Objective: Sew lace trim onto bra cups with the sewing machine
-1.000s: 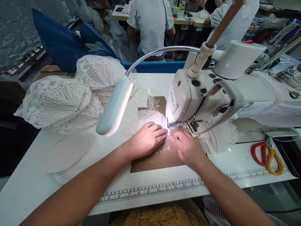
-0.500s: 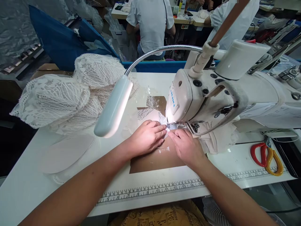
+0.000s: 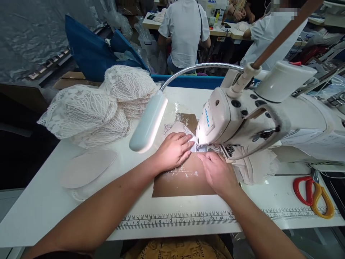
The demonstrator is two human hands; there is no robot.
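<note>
Under the sewing machine head (image 3: 215,117), a white lace fabric piece (image 3: 179,127) with a smooth pale panel lies by the lit needle area. My left hand (image 3: 175,151) rests over its near side, fingers together and closed on the fabric, their tips just left of the presser foot (image 3: 202,148). My right hand (image 3: 218,171) is closed just in front and to the right of the foot, thumb and index finger pressed together; what lies between them is hidden. Beneath both hands a brown sheet (image 3: 183,185) is taped to the white table (image 3: 151,228).
White lace cups (image 3: 83,111) are piled at left behind pale oval pads (image 3: 88,167). A lamp (image 3: 148,122) hangs low left of the machine. Scissors (image 3: 314,196) lie at right, near a printed ruler (image 3: 185,217). Folded pale fabric (image 3: 249,165) sits right of my right hand. People (image 3: 185,34) sit beyond.
The view has swung left, so most things appear farther right. The lace piece shows less beside my left hand, which stays close to the needle. My right hand keeps its place by the foot.
</note>
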